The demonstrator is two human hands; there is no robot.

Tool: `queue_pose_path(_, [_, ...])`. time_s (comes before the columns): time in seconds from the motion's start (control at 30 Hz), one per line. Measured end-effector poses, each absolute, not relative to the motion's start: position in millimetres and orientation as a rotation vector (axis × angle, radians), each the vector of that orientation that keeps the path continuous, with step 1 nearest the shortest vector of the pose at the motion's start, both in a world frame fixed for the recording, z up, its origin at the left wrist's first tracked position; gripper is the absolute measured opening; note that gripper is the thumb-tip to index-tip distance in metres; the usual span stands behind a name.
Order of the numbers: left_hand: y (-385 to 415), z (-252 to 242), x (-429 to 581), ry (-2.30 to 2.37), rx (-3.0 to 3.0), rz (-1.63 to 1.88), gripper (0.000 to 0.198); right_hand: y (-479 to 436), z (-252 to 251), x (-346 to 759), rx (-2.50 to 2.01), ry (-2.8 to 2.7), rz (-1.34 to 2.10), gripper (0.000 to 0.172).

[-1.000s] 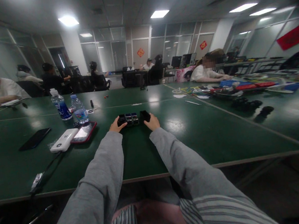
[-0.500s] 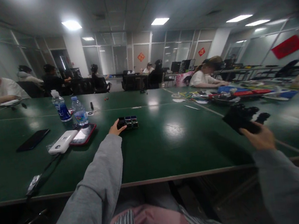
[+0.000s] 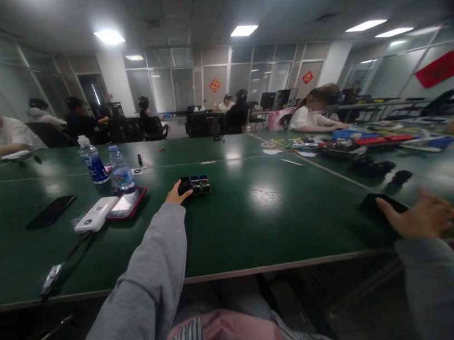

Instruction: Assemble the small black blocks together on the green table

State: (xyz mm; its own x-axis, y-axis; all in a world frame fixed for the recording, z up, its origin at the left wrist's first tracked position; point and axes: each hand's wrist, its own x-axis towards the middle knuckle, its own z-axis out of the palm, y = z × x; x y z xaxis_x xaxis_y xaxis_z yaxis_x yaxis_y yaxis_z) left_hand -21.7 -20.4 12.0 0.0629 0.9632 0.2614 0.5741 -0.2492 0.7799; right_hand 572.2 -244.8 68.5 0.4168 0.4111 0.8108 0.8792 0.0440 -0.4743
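Observation:
On the green table (image 3: 235,230), my left hand (image 3: 176,193) grips the left end of a row of small dark blocks with bluish tops and shiny edges (image 3: 200,185); their exact kind is too small to make out. Far to the right, my right hand (image 3: 423,215) is spread, fingers apart and slightly blurred. Its thumb lies at a flat black box-like object (image 3: 384,207) resting on the table, partly hidden by the hand. Just beyond it sit several black lumpy items (image 3: 372,166) that I cannot name.
Left of my left arm are a white power bank (image 3: 96,215) with a cable, a red-edged phone (image 3: 127,204), a black phone (image 3: 52,211) and two bottles (image 3: 121,171). Cables and tools (image 3: 375,141) pile up at right. Co-workers sit across the table.
My right hand has lowered the black box-like object onto the table, and its fingers have spread off it to the right. My left hand keeps its place on the dark blocks.

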Motion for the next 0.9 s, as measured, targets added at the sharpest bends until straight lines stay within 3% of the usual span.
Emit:
queue_pose_path(0.17, [-20,12,-21,1.523,1.858,1.072,0.095,-172,95,479,-1.575,-1.328,-0.627,0.066])
queue_pose_path(0.3, [-20,12,-21,1.522,1.854,1.074,0.094,-121,87,322,-1.405,-1.767,-0.385,0.049])
queue_pose_path(0.43, [-20,12,-21,1.507,1.87,1.077,0.093,-96,55,214,-1.343,-2.104,-0.124,0.05])
queue_pose_path(0.9, [-19,8,-23,1.526,1.868,1.085,0.094,-72,35,215,-1.509,-1.963,-0.172,0.034])
